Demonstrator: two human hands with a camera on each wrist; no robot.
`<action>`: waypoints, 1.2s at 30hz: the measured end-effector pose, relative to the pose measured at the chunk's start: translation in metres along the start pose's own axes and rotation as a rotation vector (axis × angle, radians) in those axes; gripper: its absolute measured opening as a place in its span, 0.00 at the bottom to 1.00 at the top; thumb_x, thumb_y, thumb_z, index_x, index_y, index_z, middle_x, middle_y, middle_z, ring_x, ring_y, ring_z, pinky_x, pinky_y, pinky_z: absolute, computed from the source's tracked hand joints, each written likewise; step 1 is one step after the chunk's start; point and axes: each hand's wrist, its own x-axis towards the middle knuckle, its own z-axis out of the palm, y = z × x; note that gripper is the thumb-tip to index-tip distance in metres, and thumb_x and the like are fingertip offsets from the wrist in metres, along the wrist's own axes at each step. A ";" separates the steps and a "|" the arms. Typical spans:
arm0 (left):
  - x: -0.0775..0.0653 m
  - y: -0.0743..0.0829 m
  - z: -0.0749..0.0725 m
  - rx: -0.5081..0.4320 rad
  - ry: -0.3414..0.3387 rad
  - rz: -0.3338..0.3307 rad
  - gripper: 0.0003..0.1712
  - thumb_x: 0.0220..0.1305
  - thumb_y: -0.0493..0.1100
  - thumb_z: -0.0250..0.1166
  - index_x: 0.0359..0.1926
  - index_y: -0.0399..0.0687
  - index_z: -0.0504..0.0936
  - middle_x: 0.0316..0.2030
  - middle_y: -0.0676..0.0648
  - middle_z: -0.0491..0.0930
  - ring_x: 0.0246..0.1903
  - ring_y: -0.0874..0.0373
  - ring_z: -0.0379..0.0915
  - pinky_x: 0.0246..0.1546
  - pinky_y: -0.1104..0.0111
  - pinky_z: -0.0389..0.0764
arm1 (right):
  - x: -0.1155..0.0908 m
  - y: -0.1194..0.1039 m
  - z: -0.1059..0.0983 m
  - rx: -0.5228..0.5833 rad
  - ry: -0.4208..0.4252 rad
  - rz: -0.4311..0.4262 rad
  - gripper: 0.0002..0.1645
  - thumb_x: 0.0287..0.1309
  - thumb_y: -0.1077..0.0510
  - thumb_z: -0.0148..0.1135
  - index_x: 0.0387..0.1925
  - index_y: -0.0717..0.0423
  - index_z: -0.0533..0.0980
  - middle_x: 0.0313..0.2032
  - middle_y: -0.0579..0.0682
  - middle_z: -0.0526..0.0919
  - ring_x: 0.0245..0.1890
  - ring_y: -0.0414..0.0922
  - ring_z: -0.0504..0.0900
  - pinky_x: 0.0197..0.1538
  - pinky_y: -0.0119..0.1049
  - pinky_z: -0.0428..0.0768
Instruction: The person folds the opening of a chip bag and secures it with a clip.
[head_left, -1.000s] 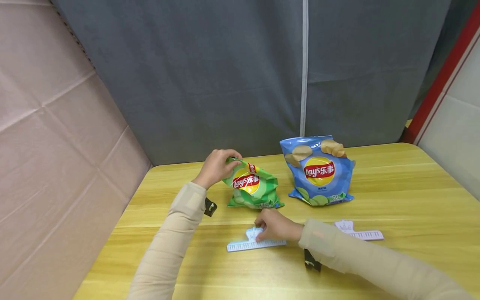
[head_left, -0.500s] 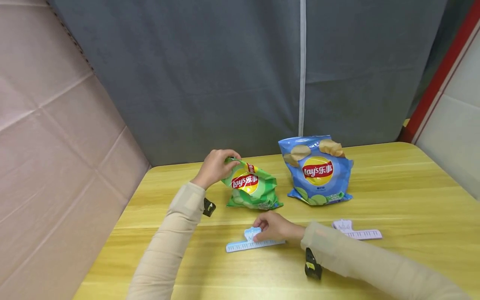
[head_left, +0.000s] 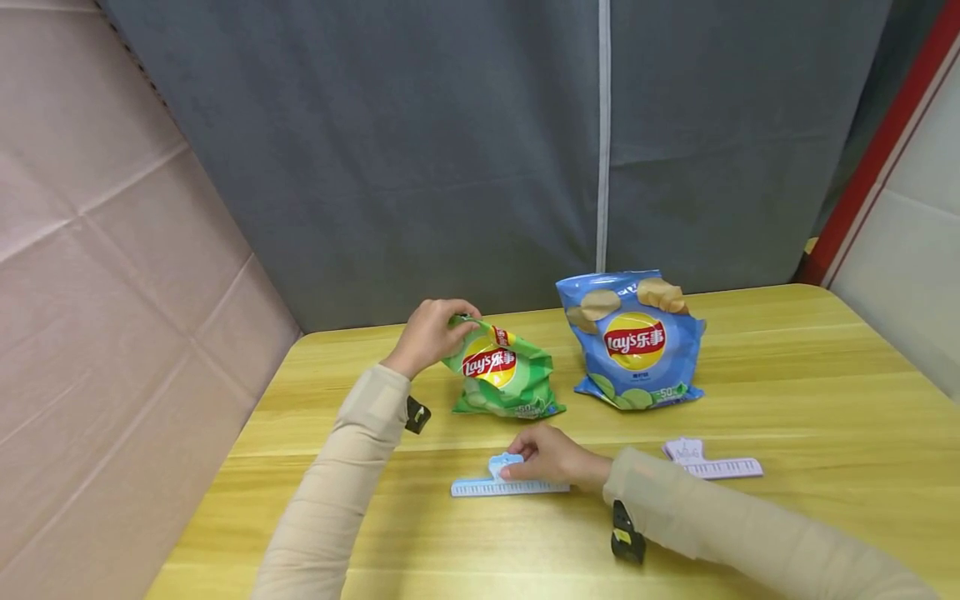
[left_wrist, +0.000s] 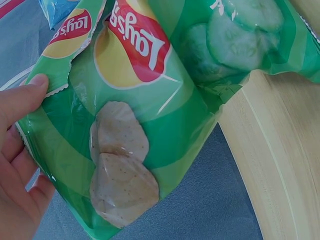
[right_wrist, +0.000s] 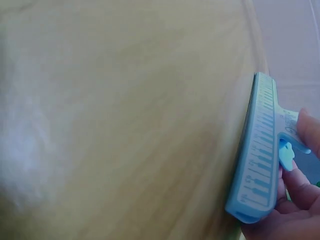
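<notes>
The left hand (head_left: 435, 333) pinches the upper left corner of a green crisp bag (head_left: 517, 385), which sits toward the back edge of the desk (head_left: 795, 358), nearer its back left corner than the other bag. Its red-and-yellow badge reads "Lay's乐事", and the folded-over top bears a second one, creased. In front of the bag, toward the person, the right hand (head_left: 551, 457) holds a light blue clip (head_left: 480, 487) by its handle, thumb on one side and fingers on the other. Piano keys are printed along the bar; I can't tell whether it touches the desk.

A blue crisp bag (head_left: 637, 367) stands upright near the back edge, right of the green one, also marked "Lay's乐事", with "-50" low on its front. A pale purple clip (head_left: 723, 468) lies toward the right edge, its left end partly behind the right sleeve (head_left: 712, 508); its lettering is too small to read. Beyond the back edge hangs a grey curtain (head_left: 420, 167).
</notes>
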 end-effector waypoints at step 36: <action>0.000 0.000 0.000 -0.015 -0.010 -0.018 0.06 0.56 0.38 0.64 0.36 0.44 0.83 0.34 0.48 0.82 0.23 0.61 0.71 0.31 0.67 0.73 | -0.013 -0.012 -0.039 0.091 0.231 -0.026 0.17 0.49 0.56 0.65 0.36 0.65 0.76 0.30 0.49 0.76 0.28 0.41 0.72 0.33 0.31 0.73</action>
